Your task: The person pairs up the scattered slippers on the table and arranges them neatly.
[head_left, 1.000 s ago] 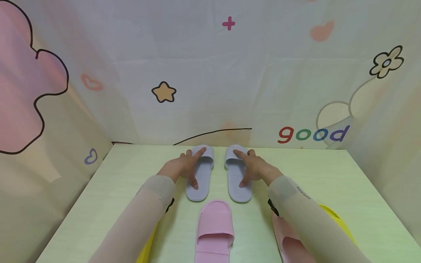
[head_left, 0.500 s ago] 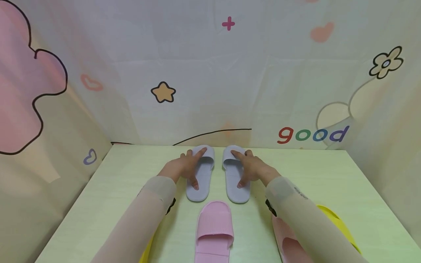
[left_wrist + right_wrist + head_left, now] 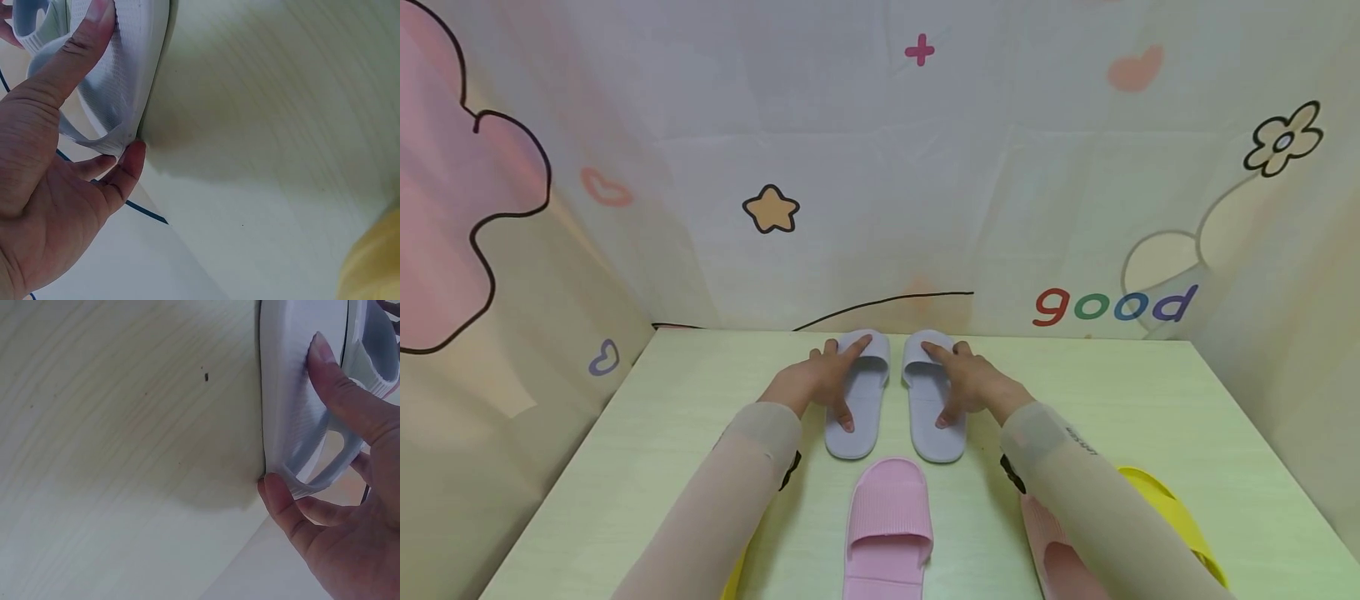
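Two pale grey slippers stand side by side, toes toward the back wall, at the far middle of the table [image 3: 1112,400]. My left hand [image 3: 823,379] rests on the left grey slipper [image 3: 853,442], thumb on its footbed and index finger along its strap. My right hand [image 3: 973,382] lies the same way on the right grey slipper [image 3: 938,443]. In the left wrist view the left hand [image 3: 56,187] has its thumb pressed on the left grey slipper [image 3: 134,56]. In the right wrist view the right hand [image 3: 350,506] touches the edge and strap of the right grey slipper [image 3: 294,394].
A pink slipper [image 3: 889,521] lies just in front of the grey pair. A second pink slipper [image 3: 1060,567] shows under my right forearm. Yellow slippers lie at the near right [image 3: 1172,517] and near left [image 3: 733,575]. Patterned cloth walls enclose the table on three sides.
My right hand has slid the right grey slipper a little to the left, closing the gap to the left one. The left hand and its slipper have stayed put.
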A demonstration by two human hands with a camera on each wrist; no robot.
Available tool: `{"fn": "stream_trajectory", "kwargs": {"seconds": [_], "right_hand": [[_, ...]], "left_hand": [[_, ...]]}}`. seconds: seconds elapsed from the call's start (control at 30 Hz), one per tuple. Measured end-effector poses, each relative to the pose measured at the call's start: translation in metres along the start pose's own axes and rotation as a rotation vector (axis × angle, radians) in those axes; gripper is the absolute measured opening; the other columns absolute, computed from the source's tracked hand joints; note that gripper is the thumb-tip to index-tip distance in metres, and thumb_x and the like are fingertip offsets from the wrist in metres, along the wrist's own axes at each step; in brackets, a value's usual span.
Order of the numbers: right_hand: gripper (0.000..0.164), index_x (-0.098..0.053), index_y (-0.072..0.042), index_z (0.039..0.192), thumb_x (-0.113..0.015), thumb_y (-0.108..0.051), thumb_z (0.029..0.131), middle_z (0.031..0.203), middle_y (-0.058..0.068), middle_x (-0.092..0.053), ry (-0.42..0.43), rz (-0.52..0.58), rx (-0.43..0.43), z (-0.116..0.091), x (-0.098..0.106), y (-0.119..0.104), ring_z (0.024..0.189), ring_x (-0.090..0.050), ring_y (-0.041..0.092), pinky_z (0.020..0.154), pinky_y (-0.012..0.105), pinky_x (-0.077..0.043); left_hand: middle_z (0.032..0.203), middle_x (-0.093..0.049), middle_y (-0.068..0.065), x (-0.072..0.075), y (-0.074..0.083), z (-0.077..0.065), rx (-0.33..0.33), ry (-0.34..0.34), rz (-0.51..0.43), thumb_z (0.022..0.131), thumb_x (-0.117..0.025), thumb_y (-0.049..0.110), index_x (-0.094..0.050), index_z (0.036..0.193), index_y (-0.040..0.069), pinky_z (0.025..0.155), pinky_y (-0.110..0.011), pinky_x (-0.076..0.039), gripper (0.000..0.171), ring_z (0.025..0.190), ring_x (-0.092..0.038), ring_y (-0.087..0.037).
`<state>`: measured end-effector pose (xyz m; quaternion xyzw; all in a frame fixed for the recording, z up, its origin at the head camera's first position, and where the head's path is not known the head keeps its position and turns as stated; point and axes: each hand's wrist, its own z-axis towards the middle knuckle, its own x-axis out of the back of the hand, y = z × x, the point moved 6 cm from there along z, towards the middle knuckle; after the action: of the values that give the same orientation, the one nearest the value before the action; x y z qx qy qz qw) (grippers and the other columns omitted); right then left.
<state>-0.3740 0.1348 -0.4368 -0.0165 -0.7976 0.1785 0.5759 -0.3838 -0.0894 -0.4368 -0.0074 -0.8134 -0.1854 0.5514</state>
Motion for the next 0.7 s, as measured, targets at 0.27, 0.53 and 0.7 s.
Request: {"fn": "stream_trajectory", "kwargs": {"seconds": [0.27,0.53,0.7], "right_hand": [[0.129,-0.019,-0.035,0.166,-0.100,-0.029,0.066,0.156,0.022,-0.033,-0.005,-0.011,0.007,0.002,-0.001,-0.004,0.134,-0.049,0.042,0.109,0.063,-0.047],[0.130,-0.019,-0.035,0.166,-0.101,-0.029,0.065,0.157,0.022,-0.032,0.003,-0.015,0.017,0.004,-0.002,-0.007,0.135,-0.049,0.043,0.108,0.062,-0.047],[0.129,-0.018,-0.034,0.166,-0.100,-0.029,0.066,0.158,0.022,-0.031,0.006,-0.004,0.020,0.001,-0.001,-0.005,0.136,-0.047,0.044,0.108,0.061,-0.048]], "left_hand": [[0.166,-0.016,-0.021,-0.001,-0.002,0.002,0.001,-0.007,-0.020,0.057,-0.103,0.035,-0.002,0.166,0.044,0.105,-0.069,-0.045,0.148,0.147,-0.031,-0.043],[0.167,-0.016,-0.020,-0.004,0.002,0.002,-0.018,0.001,-0.024,0.059,-0.102,0.038,-0.002,0.166,0.044,0.108,-0.068,-0.043,0.146,0.148,-0.030,-0.043],[0.166,-0.019,-0.020,-0.005,0.011,0.005,-0.014,0.003,-0.001,0.058,-0.102,0.039,-0.002,0.166,0.044,0.107,-0.067,-0.044,0.147,0.147,-0.032,-0.043]]}}
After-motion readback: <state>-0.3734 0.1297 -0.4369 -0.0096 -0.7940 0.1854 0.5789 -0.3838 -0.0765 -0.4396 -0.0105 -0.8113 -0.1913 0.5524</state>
